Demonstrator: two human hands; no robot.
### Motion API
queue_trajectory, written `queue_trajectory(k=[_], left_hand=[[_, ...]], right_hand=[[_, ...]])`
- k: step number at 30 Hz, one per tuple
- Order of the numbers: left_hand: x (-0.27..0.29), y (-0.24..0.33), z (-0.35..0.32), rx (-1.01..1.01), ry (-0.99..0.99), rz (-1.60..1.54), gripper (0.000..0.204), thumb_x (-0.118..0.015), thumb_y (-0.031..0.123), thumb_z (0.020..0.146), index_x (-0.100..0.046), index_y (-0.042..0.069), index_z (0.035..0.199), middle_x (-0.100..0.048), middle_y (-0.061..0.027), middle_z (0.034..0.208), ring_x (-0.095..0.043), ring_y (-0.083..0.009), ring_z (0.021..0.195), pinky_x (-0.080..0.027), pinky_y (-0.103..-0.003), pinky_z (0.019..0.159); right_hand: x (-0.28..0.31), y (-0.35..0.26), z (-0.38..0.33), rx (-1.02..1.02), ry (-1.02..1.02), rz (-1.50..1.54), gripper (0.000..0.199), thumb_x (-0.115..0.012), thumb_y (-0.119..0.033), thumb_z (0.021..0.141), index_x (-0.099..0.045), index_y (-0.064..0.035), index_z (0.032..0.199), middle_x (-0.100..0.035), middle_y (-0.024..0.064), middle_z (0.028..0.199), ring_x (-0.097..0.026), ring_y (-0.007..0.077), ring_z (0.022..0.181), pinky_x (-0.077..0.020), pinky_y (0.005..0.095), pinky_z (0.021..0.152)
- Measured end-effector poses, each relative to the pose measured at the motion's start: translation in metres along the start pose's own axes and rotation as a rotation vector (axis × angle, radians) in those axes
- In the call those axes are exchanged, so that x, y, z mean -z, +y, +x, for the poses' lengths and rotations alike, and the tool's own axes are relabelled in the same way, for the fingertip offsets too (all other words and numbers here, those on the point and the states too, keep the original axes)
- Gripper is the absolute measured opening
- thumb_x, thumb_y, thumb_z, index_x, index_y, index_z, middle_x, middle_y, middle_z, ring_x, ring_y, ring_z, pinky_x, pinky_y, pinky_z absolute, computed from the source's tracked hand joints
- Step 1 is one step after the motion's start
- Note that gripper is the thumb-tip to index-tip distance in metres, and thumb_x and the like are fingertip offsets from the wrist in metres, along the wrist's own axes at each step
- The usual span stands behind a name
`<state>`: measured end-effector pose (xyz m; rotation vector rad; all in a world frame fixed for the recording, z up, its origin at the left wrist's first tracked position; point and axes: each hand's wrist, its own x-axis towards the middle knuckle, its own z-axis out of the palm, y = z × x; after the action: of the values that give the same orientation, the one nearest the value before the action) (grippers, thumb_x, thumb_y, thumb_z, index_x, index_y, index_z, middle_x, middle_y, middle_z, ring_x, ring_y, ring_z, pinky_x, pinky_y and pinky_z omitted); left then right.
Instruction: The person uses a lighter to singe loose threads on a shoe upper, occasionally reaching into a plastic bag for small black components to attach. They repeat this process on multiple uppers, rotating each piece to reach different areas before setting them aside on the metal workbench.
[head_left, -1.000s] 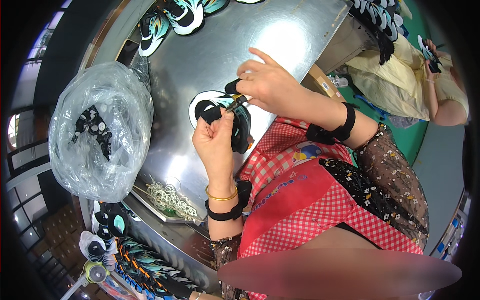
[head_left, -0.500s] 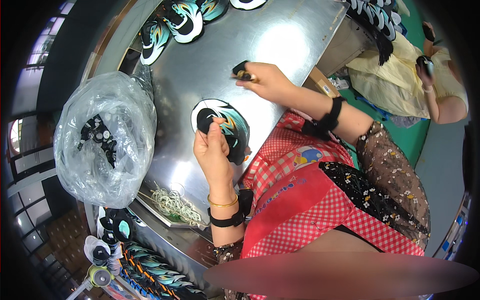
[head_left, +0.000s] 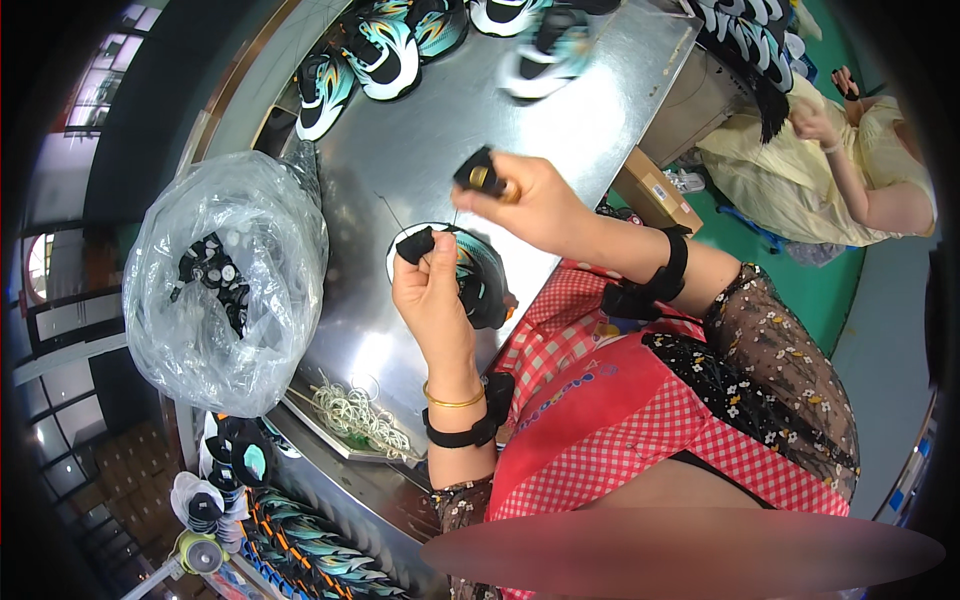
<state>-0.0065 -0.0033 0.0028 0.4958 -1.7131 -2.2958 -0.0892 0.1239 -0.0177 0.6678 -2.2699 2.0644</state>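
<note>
Above the shoe upper (head_left: 470,285) on the worktop (head_left: 420,150), left hand (head_left: 432,290) pinches its black tab (head_left: 414,244); right hand (head_left: 535,200) clamps a black-and-gold fitting (head_left: 478,174). Attachment step; next move requires aligning fitting with tab.

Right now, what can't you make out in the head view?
- Shoe piece on the metal table: largely hidden behind the left hand.
- Small black part in the right hand: too small to identify; fingers cover its lower side.
- Contents of the plastic bag: small dark bits, blurred by the film.
- Shoe at the top: motion-blurred.
- Shoe stack at bottom left: cut off by the edge.
</note>
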Motion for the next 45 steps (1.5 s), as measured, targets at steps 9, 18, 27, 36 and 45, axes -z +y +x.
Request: queue_trajectory(k=[9, 18, 27, 36, 45], left_hand=[[0.001, -0.003, -0.005, -0.055, -0.029, 0.05, 0.006, -0.061, 0.009, 0.09, -0.059, 0.004, 0.093, -0.057, 0.0034, 0.074, -0.046, -0.001, 0.062, -0.038, -0.016, 0.056], [-0.012, -0.005, -0.006, -0.102, 0.149, 0.025, 0.007, -0.062, 0.011, 0.089, -0.064, 0.007, 0.094, -0.057, 0.0055, 0.078, -0.035, 0.0017, 0.056, -0.024, -0.015, 0.047], [-0.005, -0.001, -0.002, -0.025, 0.113, -0.054, 0.002, -0.062, 0.009, 0.087, -0.061, 0.008, 0.087, -0.052, 0.008, 0.072, -0.03, 0.002, 0.053, -0.021, -0.016, 0.045], [0.002, -0.004, -0.003, 0.029, -0.003, -0.032, 0.004, -0.06, 0.003, 0.088, -0.059, 0.004, 0.092, -0.056, 0.0042, 0.073, -0.048, 0.0, 0.061, -0.04, -0.016, 0.057], [-0.002, 0.0, -0.007, 0.027, -0.047, 0.135, 0.003, -0.059, 0.006, 0.089, -0.059, 0.003, 0.09, -0.057, 0.0029, 0.067, -0.048, -0.0006, 0.053, -0.039, -0.017, 0.046]], right_hand=[[0.005, 0.0, -0.01, 0.579, 0.008, -0.48, 0.019, -0.069, -0.003, 0.067, -0.058, -0.0052, 0.082, -0.064, 0.0073, 0.086, -0.061, 0.0253, 0.073, -0.0487, 0.0323, 0.063], [0.005, -0.018, -0.02, -0.083, -0.219, 0.06, 0.01, -0.063, -0.006, 0.085, -0.055, -0.0029, 0.091, -0.061, 0.0035, 0.082, -0.057, 0.0086, 0.074, -0.0449, 0.024, 0.066], [0.011, -0.01, -0.019, 0.395, -0.089, -0.658, 0.018, -0.069, -0.01, 0.071, -0.056, -0.0055, 0.083, -0.057, 0.0035, 0.073, -0.056, 0.0185, 0.074, -0.0418, 0.0328, 0.068], [0.022, -0.002, -0.012, 0.442, -0.223, -0.738, 0.01, -0.063, -0.008, 0.071, -0.057, -0.0089, 0.079, -0.058, 0.0041, 0.076, -0.058, 0.0246, 0.077, -0.043, 0.0361, 0.069], [0.027, 0.0, -0.003, 0.441, -0.238, -0.833, 0.009, -0.063, -0.009, 0.071, -0.057, -0.0109, 0.077, -0.058, 0.0037, 0.071, -0.06, 0.0217, 0.071, -0.0423, 0.0356, 0.07]])
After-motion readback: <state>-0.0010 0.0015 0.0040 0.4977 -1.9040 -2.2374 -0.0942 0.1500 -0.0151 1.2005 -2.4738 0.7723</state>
